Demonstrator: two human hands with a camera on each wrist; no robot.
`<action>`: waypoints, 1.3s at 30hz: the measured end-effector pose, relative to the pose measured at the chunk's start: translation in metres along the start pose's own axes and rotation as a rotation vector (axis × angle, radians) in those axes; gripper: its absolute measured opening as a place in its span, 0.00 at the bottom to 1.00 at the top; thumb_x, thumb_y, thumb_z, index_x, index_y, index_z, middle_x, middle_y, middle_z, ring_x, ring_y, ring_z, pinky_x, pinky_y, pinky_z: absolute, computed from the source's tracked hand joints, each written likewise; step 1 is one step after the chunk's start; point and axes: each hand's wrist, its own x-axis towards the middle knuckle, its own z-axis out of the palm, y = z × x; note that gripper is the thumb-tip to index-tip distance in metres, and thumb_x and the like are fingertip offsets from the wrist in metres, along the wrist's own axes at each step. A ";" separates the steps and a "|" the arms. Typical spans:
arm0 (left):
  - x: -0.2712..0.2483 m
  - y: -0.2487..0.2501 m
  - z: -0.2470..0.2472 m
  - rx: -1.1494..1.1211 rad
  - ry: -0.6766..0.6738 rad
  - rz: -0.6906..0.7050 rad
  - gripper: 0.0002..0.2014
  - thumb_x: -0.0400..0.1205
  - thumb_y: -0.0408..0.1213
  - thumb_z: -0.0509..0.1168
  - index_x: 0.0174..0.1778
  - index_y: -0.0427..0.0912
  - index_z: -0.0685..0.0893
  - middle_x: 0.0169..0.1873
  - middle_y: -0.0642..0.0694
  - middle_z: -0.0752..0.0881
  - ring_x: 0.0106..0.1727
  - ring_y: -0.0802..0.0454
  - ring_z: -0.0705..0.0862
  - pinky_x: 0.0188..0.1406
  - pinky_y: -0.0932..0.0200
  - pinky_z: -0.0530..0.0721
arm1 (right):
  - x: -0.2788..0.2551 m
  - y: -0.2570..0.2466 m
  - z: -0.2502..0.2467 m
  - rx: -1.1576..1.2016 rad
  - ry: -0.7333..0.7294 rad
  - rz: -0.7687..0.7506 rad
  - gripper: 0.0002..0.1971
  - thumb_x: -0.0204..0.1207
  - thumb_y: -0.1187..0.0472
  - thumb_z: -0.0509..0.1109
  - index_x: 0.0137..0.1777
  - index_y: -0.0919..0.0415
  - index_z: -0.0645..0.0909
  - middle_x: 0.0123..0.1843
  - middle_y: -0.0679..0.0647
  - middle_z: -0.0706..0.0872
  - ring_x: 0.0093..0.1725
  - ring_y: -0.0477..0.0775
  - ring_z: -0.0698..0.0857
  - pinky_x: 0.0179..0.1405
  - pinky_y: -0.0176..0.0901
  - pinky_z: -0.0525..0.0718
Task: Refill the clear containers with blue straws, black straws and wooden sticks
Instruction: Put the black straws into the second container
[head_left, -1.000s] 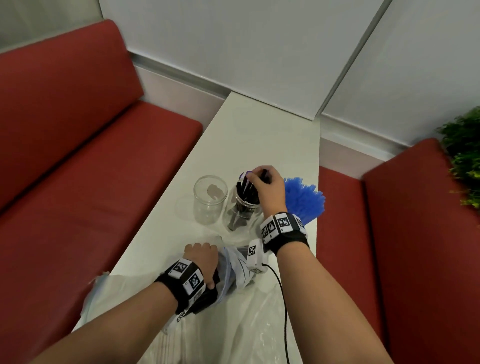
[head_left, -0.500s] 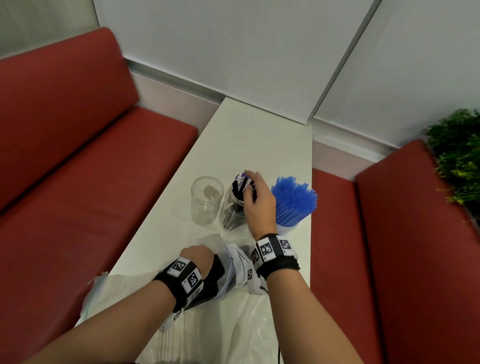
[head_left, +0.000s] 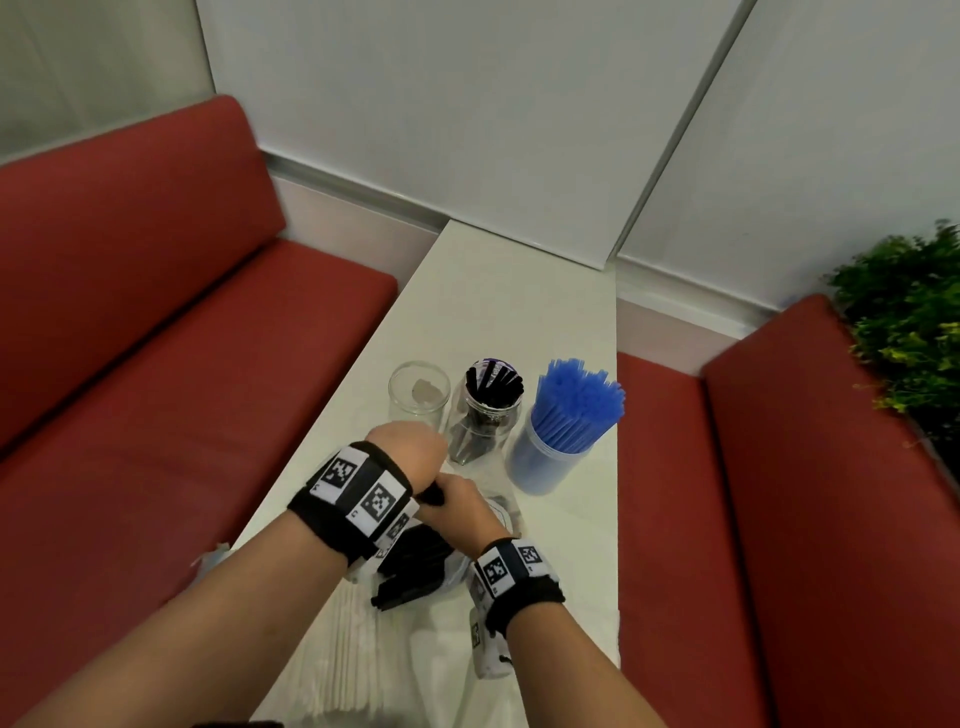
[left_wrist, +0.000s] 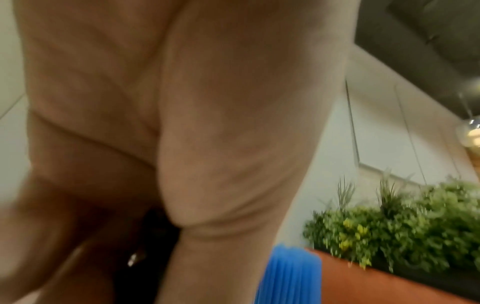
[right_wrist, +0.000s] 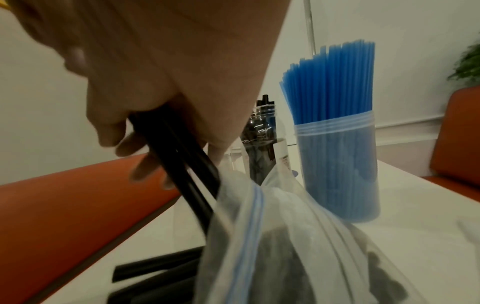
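Pulling black straws (right_wrist: 182, 156) from a plastic bag (right_wrist: 272, 236), the right hand (head_left: 457, 512) grips a few; the left hand (head_left: 410, 449), fingers hidden, cannot be read. Blue straws (head_left: 576, 410) fill the jar at 2 o'clock, the middle jar (head_left: 485, 421) looks part-filled, and the jar at 11 o'clock (head_left: 418, 397) awaits sticks.

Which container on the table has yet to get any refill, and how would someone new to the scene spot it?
On the white table between the red benches, three containers stand in a row beyond the hands. Take the leftmost one, the empty clear jar. Its neighbours bristle with black straws and blue straws, while nothing sticks out of this one.
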 end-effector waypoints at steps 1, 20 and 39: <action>-0.007 0.001 -0.010 -0.014 0.048 0.029 0.07 0.81 0.36 0.68 0.52 0.39 0.85 0.48 0.44 0.86 0.49 0.45 0.86 0.42 0.55 0.79 | -0.002 -0.003 0.000 0.002 0.047 -0.013 0.13 0.77 0.61 0.75 0.33 0.48 0.79 0.27 0.34 0.85 0.29 0.30 0.82 0.33 0.23 0.74; 0.026 0.000 0.016 -2.481 0.052 0.006 0.14 0.88 0.42 0.59 0.54 0.33 0.83 0.51 0.35 0.87 0.54 0.41 0.86 0.59 0.48 0.83 | -0.031 -0.105 -0.135 1.095 0.519 -0.373 0.14 0.76 0.51 0.80 0.35 0.50 0.79 0.29 0.53 0.77 0.30 0.53 0.79 0.39 0.48 0.85; 0.056 0.024 0.044 -2.745 -0.503 -0.038 0.06 0.77 0.43 0.68 0.47 0.54 0.88 0.24 0.55 0.74 0.14 0.62 0.70 0.05 0.73 0.60 | -0.024 -0.065 -0.074 0.879 0.356 -0.022 0.16 0.73 0.54 0.83 0.47 0.63 0.81 0.34 0.54 0.82 0.32 0.51 0.84 0.24 0.41 0.84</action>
